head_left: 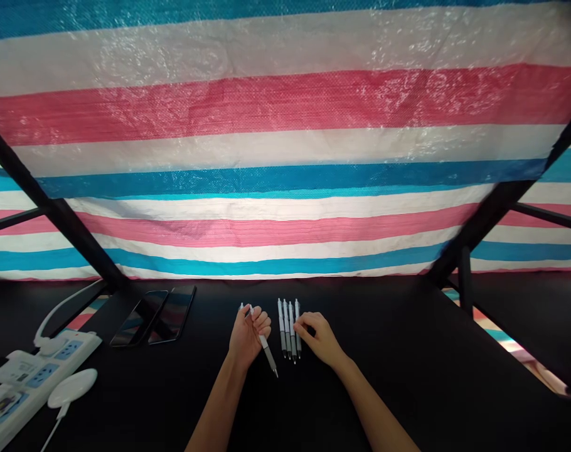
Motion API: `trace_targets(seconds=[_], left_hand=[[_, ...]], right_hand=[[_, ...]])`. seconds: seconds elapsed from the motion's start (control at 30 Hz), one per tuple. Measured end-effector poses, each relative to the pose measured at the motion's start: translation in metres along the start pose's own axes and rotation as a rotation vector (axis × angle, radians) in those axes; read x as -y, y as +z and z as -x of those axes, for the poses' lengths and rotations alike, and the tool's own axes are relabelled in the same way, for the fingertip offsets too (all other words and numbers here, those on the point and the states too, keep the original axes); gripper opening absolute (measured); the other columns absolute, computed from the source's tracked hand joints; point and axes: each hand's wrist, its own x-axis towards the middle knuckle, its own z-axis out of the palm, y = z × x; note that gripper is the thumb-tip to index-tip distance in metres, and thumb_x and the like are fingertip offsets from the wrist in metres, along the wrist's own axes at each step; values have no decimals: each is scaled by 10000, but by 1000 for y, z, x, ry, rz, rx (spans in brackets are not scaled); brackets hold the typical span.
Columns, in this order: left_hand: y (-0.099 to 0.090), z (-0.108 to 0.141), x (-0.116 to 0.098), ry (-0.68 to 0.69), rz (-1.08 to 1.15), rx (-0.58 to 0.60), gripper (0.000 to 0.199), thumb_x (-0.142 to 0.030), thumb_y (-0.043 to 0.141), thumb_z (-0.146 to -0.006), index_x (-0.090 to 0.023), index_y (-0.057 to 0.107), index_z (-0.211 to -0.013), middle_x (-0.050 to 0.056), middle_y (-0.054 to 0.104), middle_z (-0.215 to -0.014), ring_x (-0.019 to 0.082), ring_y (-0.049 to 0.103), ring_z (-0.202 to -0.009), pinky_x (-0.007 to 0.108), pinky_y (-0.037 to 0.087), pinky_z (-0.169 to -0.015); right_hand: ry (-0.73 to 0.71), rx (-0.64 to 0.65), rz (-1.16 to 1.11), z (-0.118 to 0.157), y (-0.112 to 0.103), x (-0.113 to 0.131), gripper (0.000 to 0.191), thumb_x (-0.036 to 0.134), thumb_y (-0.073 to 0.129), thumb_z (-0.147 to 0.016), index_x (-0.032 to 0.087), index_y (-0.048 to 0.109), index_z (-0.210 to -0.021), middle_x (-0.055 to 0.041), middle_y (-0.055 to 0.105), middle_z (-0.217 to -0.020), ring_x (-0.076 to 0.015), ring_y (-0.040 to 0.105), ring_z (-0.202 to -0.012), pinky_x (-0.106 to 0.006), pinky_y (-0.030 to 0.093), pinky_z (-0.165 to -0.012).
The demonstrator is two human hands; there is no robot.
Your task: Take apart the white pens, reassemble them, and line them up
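Observation:
My left hand [248, 336] is shut around a white-and-grey retractable pen [267, 353], whose metal tip points down and to the right. Just right of it, several similar pens [289, 326] lie side by side on the black table [408, 383], tips toward me. My right hand [317, 338] rests beside that row, its fingertips at the rightmost pen. It does not appear to grip any of them.
Two dark smartphones [154, 316] lie side by side left of my hands. At the far left are a white power strip [31, 383] and a round white charger [72, 387] with its cable. A striped tarp [285, 138] and black beams [54, 216] stand behind the table.

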Motion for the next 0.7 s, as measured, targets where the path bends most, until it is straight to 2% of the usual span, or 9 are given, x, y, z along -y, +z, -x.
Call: trace_targets(seconds=[0.2,0.43,0.7], left_hand=[[-1,-1,-1,-5,7,-2,396,-310,447,-851,-185,296,-507,-67,213,-481,52,271,-396,151,272,-375],[-1,0,-2,-26,31,-24,365,-241,451,-821,-191,272,-506,-66,210,-482,53,274,-393,153,263,-370],[-3,-1,-3,-34,88,-3,346,-240,407,-851,-190,276,-535,-62,228,-496,59,283,-405,165,262,-380]], right_hand=[[5,-1,-4,0,-1,0,347,397,422,-909,193,523,-647,24,533,-626,-127,492,-612,-279,364,-685],[5,4,-7,0,-1,1,353,389,414,-915,189,500,-636,24,521,-622,-121,485,-603,-278,362,-685],[-4,-2,11,0,1,-2,362,392,411,-913,186,518,-634,16,532,-613,-122,477,-592,-277,368,-665]])
